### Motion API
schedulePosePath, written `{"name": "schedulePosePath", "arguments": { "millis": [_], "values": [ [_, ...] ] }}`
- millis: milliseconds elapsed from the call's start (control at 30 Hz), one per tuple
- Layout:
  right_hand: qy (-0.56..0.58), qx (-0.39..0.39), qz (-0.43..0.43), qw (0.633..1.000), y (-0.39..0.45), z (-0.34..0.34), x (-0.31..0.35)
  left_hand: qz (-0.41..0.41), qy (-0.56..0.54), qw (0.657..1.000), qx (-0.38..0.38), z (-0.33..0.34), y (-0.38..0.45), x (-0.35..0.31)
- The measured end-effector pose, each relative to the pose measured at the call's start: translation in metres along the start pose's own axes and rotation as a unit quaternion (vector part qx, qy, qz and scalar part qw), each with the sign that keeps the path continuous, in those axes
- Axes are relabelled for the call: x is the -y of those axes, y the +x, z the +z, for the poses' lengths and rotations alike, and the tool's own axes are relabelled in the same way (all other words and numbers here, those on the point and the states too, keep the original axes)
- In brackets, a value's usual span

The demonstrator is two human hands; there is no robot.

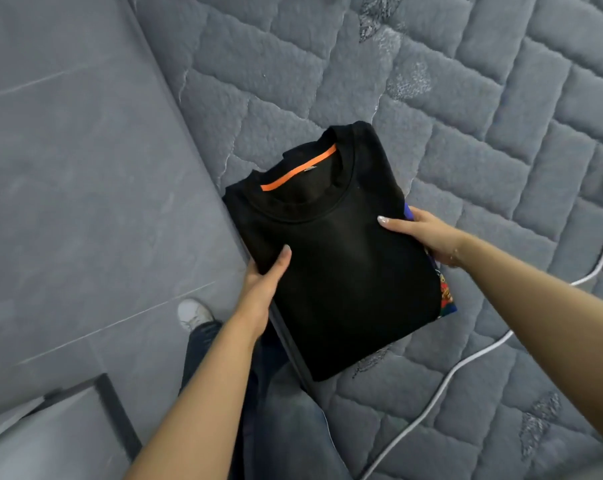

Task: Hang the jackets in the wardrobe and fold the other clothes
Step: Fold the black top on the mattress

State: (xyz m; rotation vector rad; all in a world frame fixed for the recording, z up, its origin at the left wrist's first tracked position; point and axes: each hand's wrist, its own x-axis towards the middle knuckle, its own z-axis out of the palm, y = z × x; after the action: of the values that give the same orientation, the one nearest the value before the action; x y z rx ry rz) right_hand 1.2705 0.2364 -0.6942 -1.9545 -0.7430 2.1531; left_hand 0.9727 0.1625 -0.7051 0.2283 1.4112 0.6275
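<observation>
A folded black sweatshirt (338,258) with an orange neck tape lies near the left edge of the grey quilted mattress (483,140), collar pointing away from me. Beneath it a colourful blue and red garment (447,294) peeks out along the right side. My left hand (263,287) grips the sweatshirt's left edge, thumb on top and fingers under. My right hand (425,233) holds the right edge the same way, fingers tucked under the stack.
A white cable (466,362) snakes across the mattress at the right. Grey tiled floor (68,185) lies to the left, with my shoe (192,313) and jeans beside the bed. A pale furniture corner (50,431) sits at the bottom left.
</observation>
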Motion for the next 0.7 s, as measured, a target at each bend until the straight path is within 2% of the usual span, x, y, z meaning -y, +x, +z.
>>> {"name": "schedulePosePath", "arguments": {
  "millis": [67, 167, 367, 500, 700],
  "values": [
    [0.028, -0.031, -0.003, 0.999, -0.01, 0.012, -0.004, -0.006, 0.01, 1.0, -0.019, 0.001, -0.005, 0.003],
    [0.045, -0.056, -0.029, 0.997, -0.028, 0.028, 0.015, 0.04, 0.012, 0.998, -0.044, -0.003, -0.011, -0.017],
    [0.079, -0.056, -0.116, 0.988, -0.081, 0.089, 0.091, 0.148, -0.004, 0.987, -0.057, -0.049, -0.059, -0.114],
    [0.076, -0.028, -0.193, 0.978, -0.117, 0.163, 0.17, 0.212, -0.04, 0.975, -0.051, -0.108, -0.112, -0.198],
    [0.039, 0.049, -0.29, 0.955, -0.182, 0.299, 0.296, 0.315, -0.043, 0.948, -0.026, -0.236, -0.218, -0.317]
  ]
}}
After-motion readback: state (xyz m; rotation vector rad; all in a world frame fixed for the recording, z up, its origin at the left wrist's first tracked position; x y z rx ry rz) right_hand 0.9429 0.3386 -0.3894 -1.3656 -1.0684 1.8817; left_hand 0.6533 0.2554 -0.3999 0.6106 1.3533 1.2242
